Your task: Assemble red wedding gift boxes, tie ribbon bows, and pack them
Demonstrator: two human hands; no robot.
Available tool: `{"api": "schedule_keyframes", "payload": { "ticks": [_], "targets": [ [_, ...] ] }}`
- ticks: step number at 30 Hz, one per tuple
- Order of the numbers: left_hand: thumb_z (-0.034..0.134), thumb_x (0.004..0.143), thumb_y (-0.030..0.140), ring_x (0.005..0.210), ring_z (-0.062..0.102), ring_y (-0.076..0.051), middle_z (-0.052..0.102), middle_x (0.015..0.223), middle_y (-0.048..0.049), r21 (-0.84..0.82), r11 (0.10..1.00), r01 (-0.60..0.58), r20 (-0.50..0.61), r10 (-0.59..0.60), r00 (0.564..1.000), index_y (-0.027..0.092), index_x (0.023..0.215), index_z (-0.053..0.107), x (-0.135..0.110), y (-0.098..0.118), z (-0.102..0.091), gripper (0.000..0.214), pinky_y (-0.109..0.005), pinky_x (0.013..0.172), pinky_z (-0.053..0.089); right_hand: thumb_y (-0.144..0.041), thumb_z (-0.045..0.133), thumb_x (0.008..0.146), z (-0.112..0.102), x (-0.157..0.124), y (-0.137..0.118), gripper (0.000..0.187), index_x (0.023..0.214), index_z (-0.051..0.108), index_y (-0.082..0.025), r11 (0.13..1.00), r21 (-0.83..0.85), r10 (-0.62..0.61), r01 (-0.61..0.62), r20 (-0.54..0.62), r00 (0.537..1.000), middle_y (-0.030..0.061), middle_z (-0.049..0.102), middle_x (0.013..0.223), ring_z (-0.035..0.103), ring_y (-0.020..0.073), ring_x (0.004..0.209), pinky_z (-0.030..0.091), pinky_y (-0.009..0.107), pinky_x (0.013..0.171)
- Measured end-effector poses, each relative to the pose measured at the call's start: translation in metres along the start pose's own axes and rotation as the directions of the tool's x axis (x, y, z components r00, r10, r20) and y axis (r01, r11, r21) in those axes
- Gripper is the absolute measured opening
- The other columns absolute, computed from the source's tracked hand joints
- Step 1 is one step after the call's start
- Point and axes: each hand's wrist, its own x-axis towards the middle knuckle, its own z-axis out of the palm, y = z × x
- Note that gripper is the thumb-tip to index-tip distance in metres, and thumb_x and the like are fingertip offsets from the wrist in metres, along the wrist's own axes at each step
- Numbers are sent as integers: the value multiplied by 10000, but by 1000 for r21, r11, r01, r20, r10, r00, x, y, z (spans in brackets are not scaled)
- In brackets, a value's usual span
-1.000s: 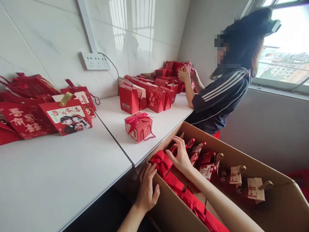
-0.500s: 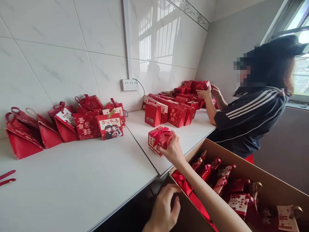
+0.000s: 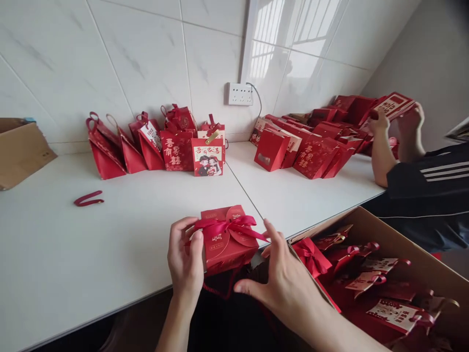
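While I am gripping the square-edged, shiny-ribboned red box [image 3: 229,248] over the bench's [image 3: 132,232] near edge with the left hand [image 3: 185,259], the right hand [image 3: 284,271] is curving beside it, thumb and fingers wide apart; farther off, wedge-shaped card bags [image 3: 105,156] are standing before glossy tiles [image 3: 146,39].

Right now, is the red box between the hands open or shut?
Shut: the red box has its rounded flaps folded down beneath a tied ribbon bow.

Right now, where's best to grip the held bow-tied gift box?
Probably its right side, right hand coming from the right: the bow-tied gift box is squarish, the left hand holds its left side, and the bow on top could loosen.
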Motion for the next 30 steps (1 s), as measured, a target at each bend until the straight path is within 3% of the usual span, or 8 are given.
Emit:
{"api": "schedule_keyframes", "payload": {
  "ticks": [5, 9, 13, 17, 20, 23, 27, 30],
  "targets": [
    [631, 777, 438, 952, 622, -209, 610, 1064, -88, 165, 986, -33, 108, 15, 994, 192, 1135, 480, -7, 15, -5, 460, -350, 818, 526, -512, 562, 853, -28, 25, 14, 447, 1158, 533, -188, 992, 105, -61, 65, -35, 998, 95, 603, 947, 645, 178, 667, 553, 291, 530],
    [633, 809, 300, 876, 610, -166, 612, 983, -49, 372, 922, -103, 57, 88, 994, 206, 1079, 515, -10, 30, -6, 309, -310, 792, 515, -264, 592, 875, -40, 44, 18, 49, 892, 602, -219, 980, 152, -99, 126, -173, 980, 19, 590, 738, 598, 152, 653, 504, 268, 558],
    [577, 826, 92, 736, 575, -122, 596, 781, -1, 352, 864, -360, 193, 310, 931, 198, 928, 586, -7, 39, -13, 147, -243, 677, 503, -284, 637, 849, -31, 47, 2, 274, 1104, 570, -210, 929, 176, -307, 326, -125, 943, 87, 617, 948, 613, 205, 853, 533, 336, 704],
    [600, 755, 72, 794, 533, -167, 560, 760, -16, 189, 781, -596, 394, 495, 774, 206, 866, 621, 0, 42, -22, 176, -323, 720, 492, -298, 592, 885, -15, 48, -12, 286, 1130, 570, -153, 884, 133, -440, 449, -93, 893, 127, 639, 1070, 610, 216, 970, 495, 369, 800],
    [542, 759, 181, 879, 530, -218, 525, 803, -40, 87, 809, -582, 469, 482, 740, 221, 826, 619, 7, 43, -24, 109, -418, 812, 485, -171, 554, 900, -9, 50, -8, 135, 1023, 609, -163, 839, 153, -511, 522, -110, 853, 74, 690, 988, 629, 179, 932, 460, 363, 823],
    [587, 752, 275, 1132, 499, -295, 552, 1073, -90, 151, 829, -538, 549, 383, 743, 220, 1080, 561, 18, 43, -20, 334, -496, 975, 431, -100, 549, 878, -4, 51, 3, 137, 978, 622, -161, 812, 186, -531, 553, -159, 833, 59, 705, 926, 635, 174, 933, 461, 362, 819],
    [662, 756, 343, 1292, 424, -308, 544, 1284, -88, 230, 751, -619, 751, 268, 603, 230, 1252, 468, 36, 41, -9, 544, -494, 1089, 333, -102, 573, 861, 2, 50, 16, 157, 1001, 630, -142, 792, 225, -532, 568, -204, 822, 79, 699, 922, 629, 194, 968, 476, 379, 833],
    [673, 770, 357, 1216, 506, -276, 601, 1223, -76, 218, 735, -642, 774, 271, 573, 217, 1192, 524, 44, 37, -3, 469, -442, 1043, 392, -106, 590, 852, 5, 49, 23, 171, 1012, 630, -151, 783, 263, -522, 564, -216, 825, 75, 695, 921, 629, 196, 969, 489, 380, 843]
  ]
}}
